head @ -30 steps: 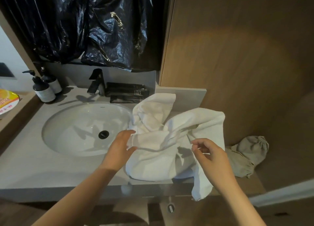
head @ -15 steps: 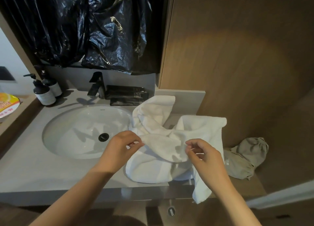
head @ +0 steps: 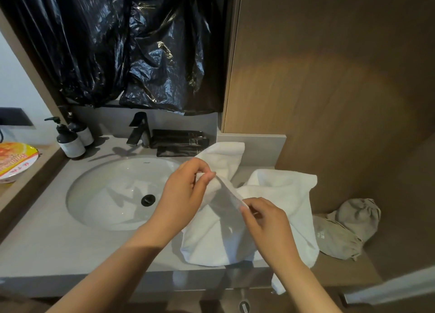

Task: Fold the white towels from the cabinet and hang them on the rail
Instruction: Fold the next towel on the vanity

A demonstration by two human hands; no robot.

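Both hands pinch one hem of the white towel (head: 282, 195), lifting a short stretch of it taut between them. The left hand (head: 186, 195) holds its end higher, over the right rim of the sink (head: 106, 195); its fingers (head: 207, 177) are curled together, with the thumb clamped on the cloth. The right hand (head: 268, 223) holds lower and nearer the front edge of the bench (head: 47, 249), its fingers (head: 249, 206) and thumb likewise closed on the hem. Held so, the edge runs as a straight line, which looks like a way to find a corner and square the cloth before the first fold. The rest of the towel lies crumpled on the bench to the right of the sink, one flap reaching toward the back edge and one corner hanging over the front edge. A grey cloth bag (head: 348, 228) sits just beside it at the bench's right end, near enough to get caught up in a fold. No rail shows, so hanging seems well off.
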